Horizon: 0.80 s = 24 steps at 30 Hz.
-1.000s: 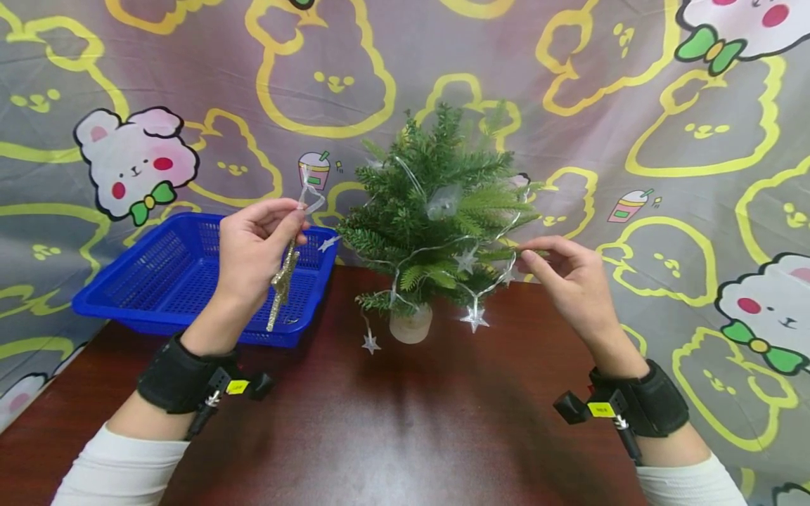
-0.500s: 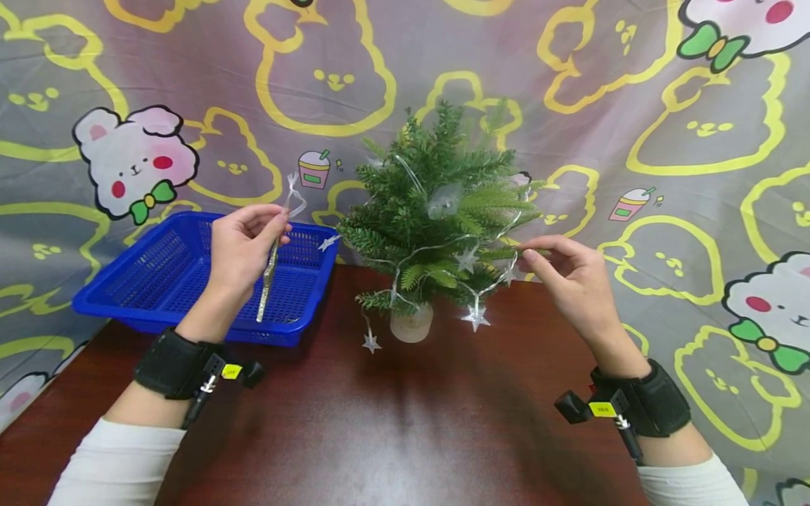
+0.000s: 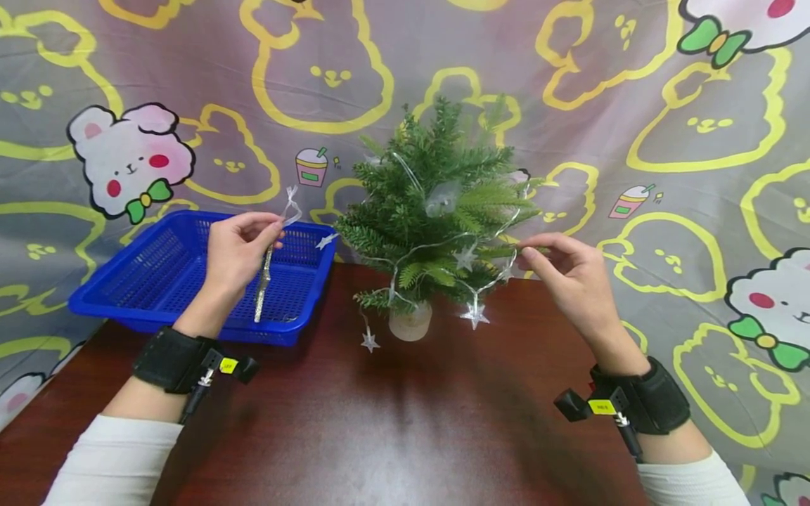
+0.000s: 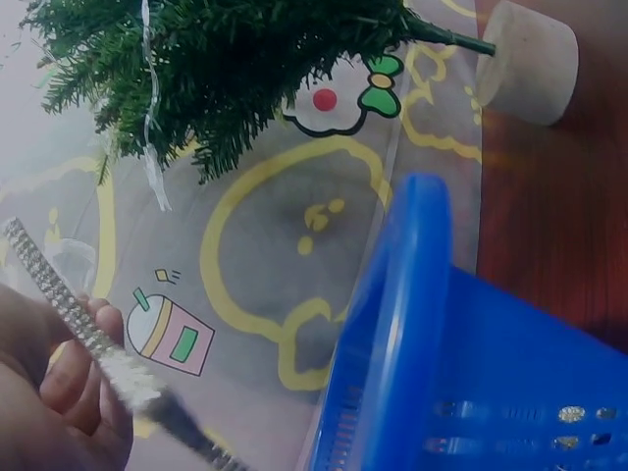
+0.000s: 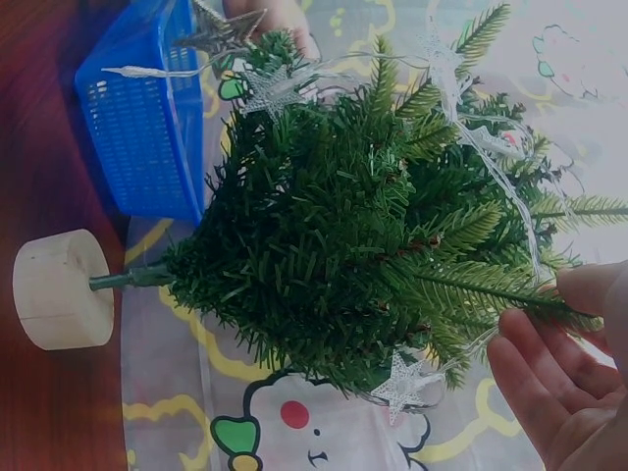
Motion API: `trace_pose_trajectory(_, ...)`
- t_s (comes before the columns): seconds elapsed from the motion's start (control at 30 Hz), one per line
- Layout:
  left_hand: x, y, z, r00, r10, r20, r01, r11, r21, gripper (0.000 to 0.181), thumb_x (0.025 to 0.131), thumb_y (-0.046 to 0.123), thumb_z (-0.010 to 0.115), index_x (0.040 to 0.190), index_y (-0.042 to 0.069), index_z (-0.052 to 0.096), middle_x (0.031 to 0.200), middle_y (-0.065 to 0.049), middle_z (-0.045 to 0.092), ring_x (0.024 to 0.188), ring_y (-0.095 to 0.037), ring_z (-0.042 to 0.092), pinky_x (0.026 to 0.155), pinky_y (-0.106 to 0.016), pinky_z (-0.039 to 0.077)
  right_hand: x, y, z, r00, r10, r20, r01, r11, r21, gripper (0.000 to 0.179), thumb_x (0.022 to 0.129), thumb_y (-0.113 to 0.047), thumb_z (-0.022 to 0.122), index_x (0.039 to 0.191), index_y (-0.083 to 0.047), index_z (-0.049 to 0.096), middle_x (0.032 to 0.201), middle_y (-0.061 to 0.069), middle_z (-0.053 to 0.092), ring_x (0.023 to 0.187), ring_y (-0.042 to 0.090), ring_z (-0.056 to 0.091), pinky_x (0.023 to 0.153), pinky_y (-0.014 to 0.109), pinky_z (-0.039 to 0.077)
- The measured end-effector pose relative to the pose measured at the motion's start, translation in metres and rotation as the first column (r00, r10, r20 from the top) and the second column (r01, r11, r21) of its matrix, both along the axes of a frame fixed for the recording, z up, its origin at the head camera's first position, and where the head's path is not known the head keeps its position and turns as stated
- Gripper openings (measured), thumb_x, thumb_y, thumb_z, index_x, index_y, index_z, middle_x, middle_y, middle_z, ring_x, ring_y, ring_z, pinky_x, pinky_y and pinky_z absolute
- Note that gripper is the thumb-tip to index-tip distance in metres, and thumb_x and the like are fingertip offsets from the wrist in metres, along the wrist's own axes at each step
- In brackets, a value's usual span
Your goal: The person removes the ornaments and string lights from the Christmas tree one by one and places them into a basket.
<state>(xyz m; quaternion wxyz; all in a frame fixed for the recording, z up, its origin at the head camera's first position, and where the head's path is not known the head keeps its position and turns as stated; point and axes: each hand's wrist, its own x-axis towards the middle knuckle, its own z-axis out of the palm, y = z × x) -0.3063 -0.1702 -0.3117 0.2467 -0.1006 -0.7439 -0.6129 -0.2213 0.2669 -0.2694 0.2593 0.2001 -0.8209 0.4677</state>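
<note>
Left hand (image 3: 237,251) shifted left, slightly down, away from tree (image 3: 395,207); basket (image 3: 190,320) just beyond it. Pinches glittery star (image 3: 263,281) hanging below fingers, now edge-on, ribbon (image 3: 292,207) above. Right hand (image 3: 569,281) unmoved, pinching branch (image 5: 461,283). Star farther from branch; work looks unfinished.

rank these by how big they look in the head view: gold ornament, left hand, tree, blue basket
1. Blue basket and tree: too close to rank; the basket looks wider, the tree taller
2. Left hand
3. Gold ornament, showing only as a thin strip
</note>
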Motion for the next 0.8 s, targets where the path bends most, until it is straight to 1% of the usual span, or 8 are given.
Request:
trace_pose_trajectory(0.2,-0.001,-0.005,-0.003,0.992,0.108,0.062,-0.1,0.988,-0.12,0.023,0.092,0.013,0.069,0.106,-0.005,0.073,0.068,0.022,0.066,0.059,0.006,0.064,0.06,-0.012,0.053,0.001,-0.001,0.0,1.0,-0.006,0.004,0.006,1.0,-0.001,0.017,0.095,-0.007,0.063,0.108,0.003,0.07,0.091,-0.017,0.071,0.078,0.001,0.071,0.072,0.016,0.056)
trace_pose_trajectory(0.27,-0.002,-0.007,-0.004,0.986,0.15,0.07,-0.137,0.977,-0.163,0.022,0.092,0.014,0.07,0.105,-0.004,0.074,0.07,0.014,0.071,0.057,0.008,0.063,0.057,-0.011,0.051,0.001,0.0,0.0,1.0,-0.006,0.004,0.006,1.0,0.003,0.017,0.096,-0.007,0.063,0.108,0.003,0.07,0.091,-0.017,0.07,0.078,0.001,0.071,0.072,0.016,0.056)
trace_pose_trajectory(0.33,-0.003,-0.01,-0.006,0.981,0.183,0.069,-0.164,0.963,-0.215,0.022,0.092,0.014,0.07,0.105,-0.003,0.075,0.077,-0.001,0.076,0.056,0.011,0.061,0.055,-0.01,0.049,0.001,-0.001,0.0,1.0,-0.007,0.007,0.007,1.0,0.005,0.017,0.096,-0.008,0.063,0.108,0.003,0.07,0.091,-0.017,0.07,0.078,0.001,0.071,0.072,0.016,0.056)
trace_pose_trajectory(0.43,-0.004,-0.014,-0.008,0.971,0.236,0.046,-0.211,0.927,-0.309,0.022,0.092,0.016,0.07,0.103,-0.002,0.076,0.086,-0.019,0.076,0.053,0.016,0.056,0.054,-0.009,0.046,0.001,-0.001,0.0,1.0,-0.014,0.009,0.014,1.0,0.008,0.018,0.096,-0.009,0.064,0.108,0.002,0.07,0.09,-0.017,0.071,0.078,0.001,0.071,0.072,0.016,0.055)
trace_pose_trajectory(0.5,-0.004,-0.017,-0.009,0.964,0.264,0.026,-0.236,0.9,-0.367,0.022,0.093,0.018,0.07,0.103,0.0,0.076,0.088,-0.023,0.075,0.051,0.02,0.052,0.07,-0.012,0.047,0.001,-0.001,0.001,1.0,-0.02,0.007,0.02,1.0,0.019,0.018,0.096,-0.009,0.064,0.108,0.001,0.07,0.091,-0.017,0.07,0.079,0.0,0.07,0.073,0.015,0.055)
trace_pose_trajectory(0.6,-0.003,-0.021,-0.011,0.957,0.289,0.004,-0.26,0.867,-0.424,0.019,0.092,0.017,0.07,0.101,0.002,0.077,0.086,-0.022,0.074,0.049,0.024,0.045,0.096,-0.033,0.042,0.001,0.0,0.001,1.0,-0.023,0.002,0.023,0.999,0.029,0.018,0.096,-0.009,0.063,0.108,0.001,0.07,0.092,-0.015,0.07,0.079,0.0,0.07,0.073,0.015,0.055)
trace_pose_trajectory(0.67,-0.003,-0.023,-0.013,0.956,0.292,0.0,-0.262,0.857,-0.443,0.018,0.092,0.016,0.07,0.1,0.001,0.077,0.085,-0.023,0.074,0.047,0.026,0.043,0.104,-0.046,0.035,0.001,0.0,0.001,1.0,-0.02,0.0,0.02,0.999,0.031,0.018,0.096,-0.009,0.063,0.108,0.002,0.07,0.091,-0.016,0.07,0.079,0.0,0.07,0.073,0.015,0.055)
trace_pose_trajectory(0.8,-0.005,-0.027,-0.016,0.953,0.302,0.018,-0.26,0.847,-0.464,0.019,0.093,0.017,0.069,0.1,0.002,0.077,0.086,-0.023,0.074,0.046,0.025,0.042,0.107,-0.05,0.032,0.001,0.0,0.0,1.0,-0.012,-0.003,0.012,1.0,0.022,0.017,0.096,-0.008,0.063,0.108,0.003,0.069,0.09,-0.018,0.07,0.078,0.0,0.07,0.072,0.015,0.055)
